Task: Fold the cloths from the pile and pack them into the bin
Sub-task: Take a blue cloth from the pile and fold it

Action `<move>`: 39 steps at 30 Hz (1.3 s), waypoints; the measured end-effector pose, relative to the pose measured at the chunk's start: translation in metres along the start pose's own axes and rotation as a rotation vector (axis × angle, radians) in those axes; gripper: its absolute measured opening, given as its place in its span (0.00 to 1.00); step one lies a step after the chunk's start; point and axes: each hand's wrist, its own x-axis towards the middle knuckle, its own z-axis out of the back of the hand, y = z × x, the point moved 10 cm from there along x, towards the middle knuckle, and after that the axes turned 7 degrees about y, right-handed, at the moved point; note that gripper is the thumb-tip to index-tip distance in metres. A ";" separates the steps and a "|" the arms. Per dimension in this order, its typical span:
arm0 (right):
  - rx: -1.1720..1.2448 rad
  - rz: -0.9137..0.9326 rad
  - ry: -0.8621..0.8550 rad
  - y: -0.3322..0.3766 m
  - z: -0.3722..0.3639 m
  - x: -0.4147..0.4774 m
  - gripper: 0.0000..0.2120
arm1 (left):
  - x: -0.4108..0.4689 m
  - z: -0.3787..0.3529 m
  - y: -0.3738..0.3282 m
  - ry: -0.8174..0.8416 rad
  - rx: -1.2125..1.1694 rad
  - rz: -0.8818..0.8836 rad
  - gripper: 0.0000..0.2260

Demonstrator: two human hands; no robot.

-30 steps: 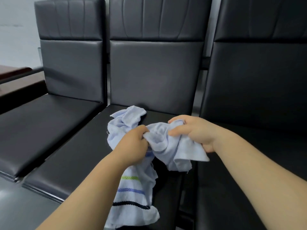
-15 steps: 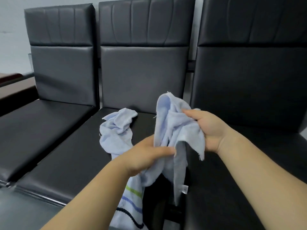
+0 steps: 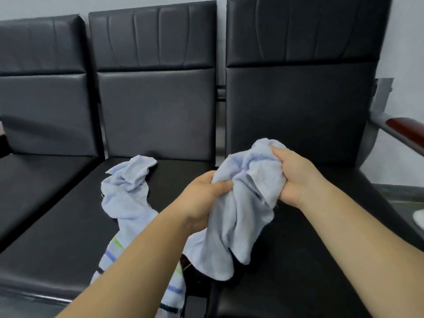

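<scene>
Gripping one crumpled pale-blue cloth (image 3: 241,203) — left hand (image 3: 202,198) and right hand (image 3: 296,177) — possibly towelling

Striped cloth (image 3: 128,203): mid part hidden behind left forearm (image 3: 142,260); lower end cut by bottom edge.
Held cloth (image 3: 243,203): hides fingertips of left hand (image 3: 202,198) & right hand (image 3: 296,177).
White obj. (image 3: 418,218) at right edge: cut off, unidentifiable.

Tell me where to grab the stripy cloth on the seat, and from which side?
Probably the bunched plain end of the striped cloth, pinched from above. Its folds stand up off the middle seat, so fingers can close round them, while the striped end hangs over the front edge, partly hidden by the left forearm.
</scene>
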 end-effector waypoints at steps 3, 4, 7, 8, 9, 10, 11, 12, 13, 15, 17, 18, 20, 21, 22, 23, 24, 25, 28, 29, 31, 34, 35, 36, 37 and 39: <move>-0.097 0.088 -0.047 0.026 0.038 -0.007 0.10 | 0.014 -0.041 0.006 0.048 -0.100 0.019 0.11; -0.112 0.106 -0.082 0.033 0.053 -0.009 0.09 | 0.019 -0.052 0.010 0.051 -0.128 0.031 0.12; -0.109 0.079 -0.173 0.042 0.105 -0.019 0.12 | 0.039 -0.074 0.028 0.008 -0.154 0.077 0.12; -0.116 0.057 -0.217 0.039 0.123 -0.023 0.13 | 0.044 -0.075 0.036 -0.025 -0.102 0.092 0.13; -0.161 0.028 -0.254 0.034 0.138 -0.026 0.16 | 0.049 -0.071 0.044 -0.070 0.009 0.106 0.15; -0.261 -0.003 -0.305 0.030 0.157 -0.031 0.19 | 0.053 -0.070 0.053 -0.106 0.164 0.135 0.20; -0.411 -0.055 -0.359 0.024 0.172 -0.036 0.26 | 0.053 -0.068 0.059 -0.137 0.359 0.172 0.25; -0.590 -0.124 -0.399 0.018 0.183 -0.039 0.35 | 0.050 -0.064 0.062 -0.159 0.570 0.210 0.28; -0.817 -0.185 -0.446 0.016 0.191 -0.045 0.42 | 0.049 -0.065 0.064 -0.159 0.754 0.232 0.30; -1.226 -0.187 -0.453 0.021 0.187 -0.051 0.42 | 0.046 -0.067 0.063 -0.128 0.947 0.243 0.29; -1.418 -0.107 -0.320 0.016 0.162 -0.052 0.27 | 0.041 -0.075 0.068 -0.058 0.986 0.278 0.25; -1.436 -0.098 -0.201 0.005 0.150 -0.051 0.21 | 0.037 -0.079 0.072 -0.017 1.015 0.303 0.25; -1.488 -0.198 0.041 -0.028 0.134 -0.055 0.17 | 0.032 -0.088 0.084 0.056 1.133 0.345 0.25; -1.551 -0.229 0.104 -0.041 0.130 -0.056 0.16 | 0.032 -0.091 0.088 0.075 1.197 0.342 0.23; -1.619 -0.230 0.114 -0.046 0.130 -0.055 0.16 | 0.034 -0.092 0.090 0.078 1.231 0.318 0.20; -1.668 -0.228 0.083 -0.047 0.135 -0.051 0.15 | 0.038 -0.093 0.090 0.067 1.220 0.282 0.17; -1.698 -0.235 0.047 -0.044 0.141 -0.045 0.14 | 0.041 -0.091 0.088 0.047 1.163 0.256 0.14; -1.716 -0.256 0.008 -0.040 0.150 -0.041 0.13 | 0.045 -0.087 0.084 0.019 1.074 0.235 0.12; -1.697 -0.254 -0.249 -0.002 0.184 -0.036 0.11 | 0.052 -0.068 0.070 -0.066 0.826 0.163 0.09; -1.707 -0.185 -0.347 0.014 0.191 -0.039 0.09 | 0.053 -0.060 0.067 -0.097 0.779 0.140 0.10; -1.769 -0.053 -0.450 0.031 0.191 -0.046 0.13 | 0.054 -0.046 0.064 -0.147 0.814 0.112 0.09; -1.628 0.112 -0.327 0.021 0.157 -0.047 0.16 | 0.054 -0.040 0.067 -0.148 1.091 0.100 0.12; -1.553 0.122 -0.223 0.009 0.143 -0.046 0.15 | 0.053 -0.044 0.064 -0.136 1.155 0.064 0.15; -1.496 0.067 -0.104 -0.009 0.132 -0.045 0.15 | 0.051 -0.050 0.059 -0.111 1.178 0.002 0.16; -1.488 -0.007 0.009 -0.030 0.123 -0.043 0.16 | 0.049 -0.059 0.056 -0.053 1.174 -0.064 0.15; -1.633 -0.090 0.175 -0.062 0.111 -0.040 0.18 | 0.044 -0.075 0.060 0.149 1.104 -0.091 0.11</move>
